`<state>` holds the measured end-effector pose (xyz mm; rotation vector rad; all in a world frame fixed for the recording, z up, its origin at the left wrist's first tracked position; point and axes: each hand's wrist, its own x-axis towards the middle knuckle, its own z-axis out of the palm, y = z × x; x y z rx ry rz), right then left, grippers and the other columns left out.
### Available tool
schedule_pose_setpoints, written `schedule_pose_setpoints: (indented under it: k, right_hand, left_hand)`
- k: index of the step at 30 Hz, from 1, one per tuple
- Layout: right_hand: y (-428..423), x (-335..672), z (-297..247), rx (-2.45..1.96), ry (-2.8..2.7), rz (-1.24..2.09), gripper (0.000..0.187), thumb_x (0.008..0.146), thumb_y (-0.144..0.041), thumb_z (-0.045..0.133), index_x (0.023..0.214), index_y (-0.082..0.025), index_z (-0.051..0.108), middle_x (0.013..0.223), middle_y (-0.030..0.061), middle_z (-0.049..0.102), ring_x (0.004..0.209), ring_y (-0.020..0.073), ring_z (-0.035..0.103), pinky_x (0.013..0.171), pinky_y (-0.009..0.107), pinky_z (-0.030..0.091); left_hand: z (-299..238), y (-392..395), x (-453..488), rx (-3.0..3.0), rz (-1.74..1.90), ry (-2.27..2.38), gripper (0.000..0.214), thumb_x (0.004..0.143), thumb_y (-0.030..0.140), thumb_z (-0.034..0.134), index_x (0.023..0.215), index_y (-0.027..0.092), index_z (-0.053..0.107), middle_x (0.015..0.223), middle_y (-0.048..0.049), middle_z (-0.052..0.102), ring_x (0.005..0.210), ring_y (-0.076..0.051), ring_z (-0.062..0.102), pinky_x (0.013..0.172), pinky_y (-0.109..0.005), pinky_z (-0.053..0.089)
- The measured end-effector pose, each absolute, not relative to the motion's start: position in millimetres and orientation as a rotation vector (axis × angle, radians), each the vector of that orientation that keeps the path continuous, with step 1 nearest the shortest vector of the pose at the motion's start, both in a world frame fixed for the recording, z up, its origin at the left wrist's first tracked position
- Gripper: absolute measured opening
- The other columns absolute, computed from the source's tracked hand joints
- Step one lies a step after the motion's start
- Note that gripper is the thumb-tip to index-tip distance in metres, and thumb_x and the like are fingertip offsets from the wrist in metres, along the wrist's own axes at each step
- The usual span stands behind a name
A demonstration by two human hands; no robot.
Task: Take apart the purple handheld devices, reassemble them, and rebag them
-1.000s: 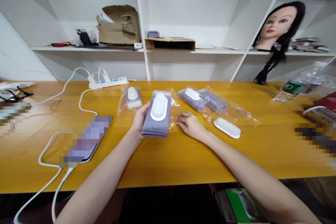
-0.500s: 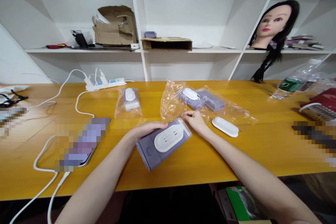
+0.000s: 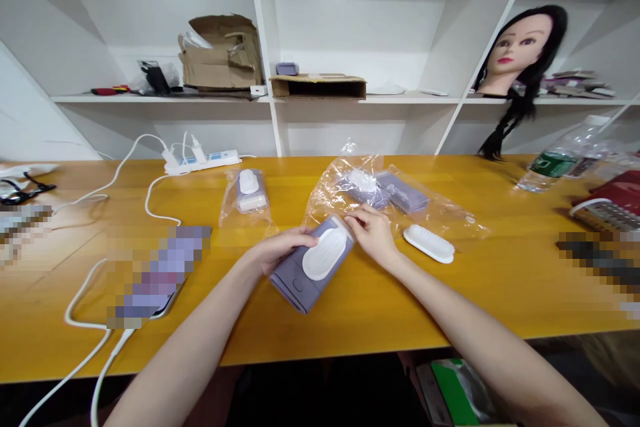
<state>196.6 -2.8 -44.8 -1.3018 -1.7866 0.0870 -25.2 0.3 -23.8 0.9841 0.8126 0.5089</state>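
A grey-purple, flat box-like item with a white oval piece on its upper face is held tilted above the table. My left hand grips its left side, the thumb lying over the oval's edge. At the far end, beside a pale strip, my right hand pinches the item's corner; exactly what lies between those fingertips is hidden. A loose white oval tray rests on the table right of my right hand. Behind my hands, crumpled clear plastic partly covers similar grey-purple items.
Another bagged grey-purple item lies at the back left, near a power strip. A phone with a white cable is at left. A plastic bottle stands at right. Shelves behind hold cardboard and a mannequin head.
The grey-purple item has turned to a steeper angle, its near end moving right. My left thumb now overlaps the white oval. The clear plastic behind has risen and spread over the bagged item.
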Motion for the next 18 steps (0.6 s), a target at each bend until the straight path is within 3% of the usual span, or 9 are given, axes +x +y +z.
schedule_pose_setpoints:
  k: [4,8,13,16,18]
  right_hand:
    - [-2.4,197.7,-45.3,-1.275,-1.785,0.049,0.022,0.086,-0.017,0.051,0.084,-0.021,0.073,0.076,0.0041,0.064,0.072,0.0186,0.061,0.069,0.031,0.047]
    - [-3.9,197.5,-44.3,-1.243,-1.775,0.013,0.022,0.087,-0.017,0.050,0.084,-0.021,0.072,0.077,0.0045,0.064,0.071,0.0188,0.061,0.069,0.032,0.048]
    - [-5.4,197.6,-44.3,-1.196,-1.800,-0.054,0.023,0.088,-0.017,0.049,0.087,-0.021,0.072,0.076,0.0044,0.062,0.070,0.0189,0.061,0.068,0.032,0.049]
    - [-4.9,198.2,-45.0,-1.172,-1.805,-0.088,0.024,0.088,-0.018,0.048,0.089,-0.022,0.072,0.076,0.0045,0.061,0.070,0.0189,0.060,0.067,0.032,0.049]
    - [-3.6,199.0,-45.7,-1.167,-1.803,-0.101,0.024,0.088,-0.018,0.047,0.089,-0.022,0.071,0.075,0.0045,0.060,0.070,0.0190,0.060,0.067,0.033,0.050]
  left_hand:
    - [-19.1,-0.6,-25.0,1.024,0.549,0.946,0.060,0.064,0.023,0.076,0.118,0.022,0.051,0.079,0.0006,0.069,0.064,-0.015,0.063,0.061,-0.026,0.048]
    - [-18.5,-0.4,-20.3,1.068,0.641,0.948,0.055,0.065,0.026,0.075,0.116,0.018,0.055,0.084,-0.0026,0.069,0.068,-0.014,0.062,0.062,-0.025,0.047]
    - [-18.5,-2.5,-17.0,1.094,0.757,1.179,0.086,0.057,0.029,0.081,0.132,0.014,0.041,0.079,-0.0051,0.068,0.063,-0.019,0.062,0.056,-0.028,0.045]
    - [-18.2,-1.9,-18.0,1.066,0.832,1.173,0.101,0.058,0.028,0.080,0.143,0.012,0.028,0.101,-0.0133,0.069,0.071,-0.021,0.064,0.060,-0.029,0.047]
    - [-19.9,0.7,-19.7,1.048,0.849,1.177,0.101,0.059,0.029,0.079,0.144,0.012,0.028,0.119,-0.0173,0.064,0.079,-0.022,0.065,0.062,-0.029,0.049]
